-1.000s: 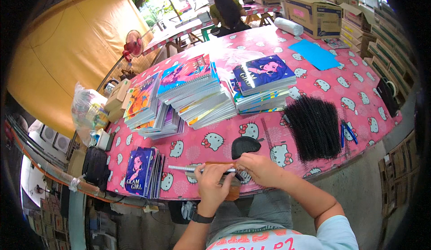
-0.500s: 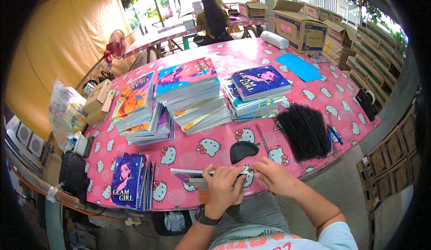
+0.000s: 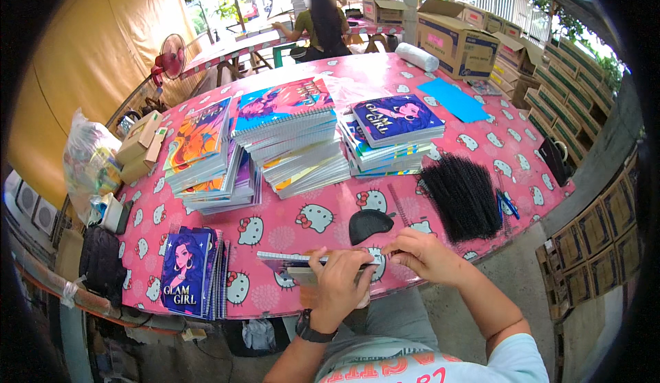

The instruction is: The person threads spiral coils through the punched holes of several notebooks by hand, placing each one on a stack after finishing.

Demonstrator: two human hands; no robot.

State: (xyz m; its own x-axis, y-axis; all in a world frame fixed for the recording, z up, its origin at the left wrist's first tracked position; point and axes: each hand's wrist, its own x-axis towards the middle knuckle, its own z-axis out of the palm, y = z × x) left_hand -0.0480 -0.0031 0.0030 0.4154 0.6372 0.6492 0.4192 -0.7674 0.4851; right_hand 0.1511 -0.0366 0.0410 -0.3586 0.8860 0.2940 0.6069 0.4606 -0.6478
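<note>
My left hand (image 3: 339,276), with a dark watch on its wrist, is closed around a notebook (image 3: 278,257) held edge-up at the table's near side. The notebook's spine edge faces up, with a row of punched holes along it. Just past its right end, my right hand (image 3: 425,254) has thumb and forefinger pinched together; anything between them is too small to make out. A dark half-round pad (image 3: 370,227) lies beyond the hands. Farther right spreads a pile of black plastic binding coils (image 3: 462,201), with a single coil (image 3: 399,203) beside it.
Tall notebook stacks (image 3: 292,146) stand mid-table, a shorter purple-covered stack (image 3: 185,269) at the near left. Blue pens (image 3: 509,205), a blue sheet (image 3: 454,100) and a white roll (image 3: 416,58) lie on the right. Cartons (image 3: 457,45) stand behind; a person (image 3: 322,25) sits at the far table.
My right hand has drawn slightly up and away from the notebook's right end. My left hand keeps its hold. The whole view has shifted a little.
</note>
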